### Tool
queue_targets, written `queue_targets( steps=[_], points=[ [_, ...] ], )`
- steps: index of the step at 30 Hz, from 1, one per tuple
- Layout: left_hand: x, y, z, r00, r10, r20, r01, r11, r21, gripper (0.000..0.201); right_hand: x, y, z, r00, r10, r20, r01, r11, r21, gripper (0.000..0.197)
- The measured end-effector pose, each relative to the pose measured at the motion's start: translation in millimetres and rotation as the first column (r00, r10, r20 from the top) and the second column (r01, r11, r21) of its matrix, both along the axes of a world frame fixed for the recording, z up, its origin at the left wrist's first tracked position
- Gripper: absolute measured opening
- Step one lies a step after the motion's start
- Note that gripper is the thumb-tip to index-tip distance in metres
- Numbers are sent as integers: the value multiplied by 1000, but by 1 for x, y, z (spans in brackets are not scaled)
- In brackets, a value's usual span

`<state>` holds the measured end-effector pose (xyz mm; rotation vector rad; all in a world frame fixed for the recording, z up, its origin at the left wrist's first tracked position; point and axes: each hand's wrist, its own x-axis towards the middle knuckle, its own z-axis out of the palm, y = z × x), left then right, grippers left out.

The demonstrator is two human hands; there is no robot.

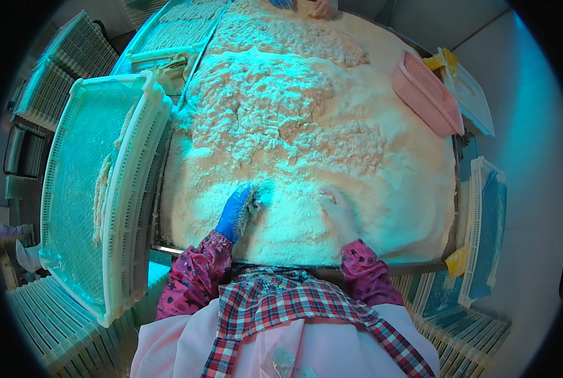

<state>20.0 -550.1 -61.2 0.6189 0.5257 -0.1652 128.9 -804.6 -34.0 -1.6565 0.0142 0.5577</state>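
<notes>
My left hand (234, 211), in a blue glove, rests low over the near part of a wide table spread with pale crumbs (281, 242). Its fingers curl inward and are caked with crumbs; what they close on is too small to make out. To its right, my right hand (339, 213), pale and dusted, touches the same crumb layer with its fingers loosely bent and apart. Nothing shows in it. Beyond both hands, a lumpy heap of crumb-coated pieces (256, 94) covers the middle and far left of the table.
Stacked white mesh trays (114, 208) stand along the left edge. A pink basket (427, 94) sits at the right rim, with a white tray (473, 94) behind it. More trays (483, 233) stand lower right. Another person's hand (324, 7) shows at the far edge.
</notes>
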Motion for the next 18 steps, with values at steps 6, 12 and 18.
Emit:
queue_targets(
  steps=[6,12,18],
  points=[
    [9,-11,43,971,211,111,-213,977,3,40,13,54,-9,867,384,319,-268,897,-352,26],
    [18,-28,22,926,291,240,-163,884,-439,52,-41,105,77,820,296,489,-309,949,-55,32],
    [42,-31,57,818,509,266,-241,725,-645,48,-68,99,77,608,251,753,-288,954,-85,46]
  ],
)
